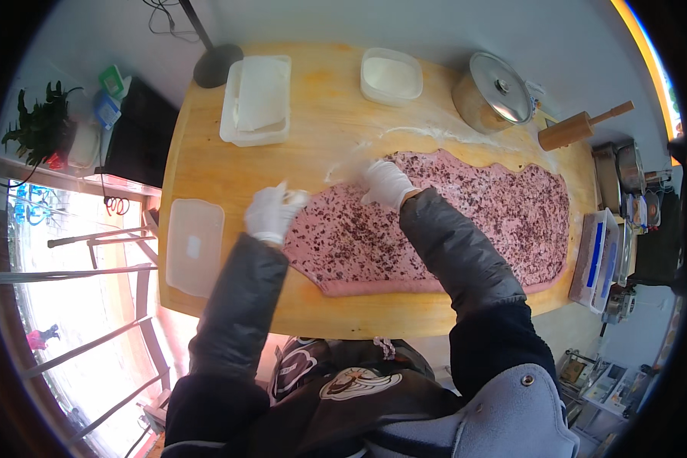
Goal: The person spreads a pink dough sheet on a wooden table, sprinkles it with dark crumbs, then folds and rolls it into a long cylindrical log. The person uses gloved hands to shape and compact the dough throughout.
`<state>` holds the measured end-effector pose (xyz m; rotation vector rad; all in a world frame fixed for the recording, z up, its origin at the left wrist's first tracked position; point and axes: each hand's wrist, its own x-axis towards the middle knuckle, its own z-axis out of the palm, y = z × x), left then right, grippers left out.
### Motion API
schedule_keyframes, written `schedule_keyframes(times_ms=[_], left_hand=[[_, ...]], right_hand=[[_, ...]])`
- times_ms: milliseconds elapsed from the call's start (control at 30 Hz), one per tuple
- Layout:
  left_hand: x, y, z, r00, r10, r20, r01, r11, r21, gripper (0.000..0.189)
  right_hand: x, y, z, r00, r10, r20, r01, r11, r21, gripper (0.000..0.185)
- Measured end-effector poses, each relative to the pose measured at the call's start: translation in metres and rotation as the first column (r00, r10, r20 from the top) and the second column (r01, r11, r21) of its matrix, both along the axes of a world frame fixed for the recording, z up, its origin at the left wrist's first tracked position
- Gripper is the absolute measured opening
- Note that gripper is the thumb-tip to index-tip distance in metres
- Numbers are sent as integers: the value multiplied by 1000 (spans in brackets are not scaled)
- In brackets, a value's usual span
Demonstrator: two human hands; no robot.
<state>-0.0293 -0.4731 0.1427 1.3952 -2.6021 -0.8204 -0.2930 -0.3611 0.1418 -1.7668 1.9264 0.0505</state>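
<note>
A wide sheet of pink dough (486, 212) strewn with dark bits lies on the wooden table (315, 114). Its near edge forms a smooth, thicker pink strip. My left hand (272, 213), in a white glove, is at the sheet's left end with its fingers bent. Whether those fingers grip the dough is not clear. Over the far left edge of the sheet is my right hand (388, 184), also gloved and blurred by motion. Its fingertips are pointed down and left, and their hold on the dough cannot be made out.
White flour (429, 133) streaks the wood behind the dough. Along the back stand a lidded plastic box (256, 103), a tub of white powder (391, 77), a steel pot (492, 91) and a rolling pin (567, 131). A plastic lid (194, 269) lies left; a clear bin (595, 260) stands right.
</note>
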Motion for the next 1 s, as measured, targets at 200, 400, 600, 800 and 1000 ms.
schedule_keyframes(times_ms=[200,400,600,800,1000], left_hand=[[-60,-9,-30,962,-256,91,220,931,290,34],[-76,-70,-40,986,-115,122,79,962,262,41],[-68,-87,-46,987,-59,149,-7,913,408,51],[-77,-111,-90,981,183,58,-160,617,771,47],[-86,-105,-80,835,542,-93,-166,410,897,40]], right_hand=[[-3,-33,-15,1000,-11,-28,10,1000,-25,19],[-64,-126,13,809,-459,367,448,886,120,17],[-51,-148,-23,964,-197,178,223,964,-142,25],[-56,-115,5,481,-313,819,850,397,-347,22],[23,78,34,708,-325,627,627,698,-346,22]])
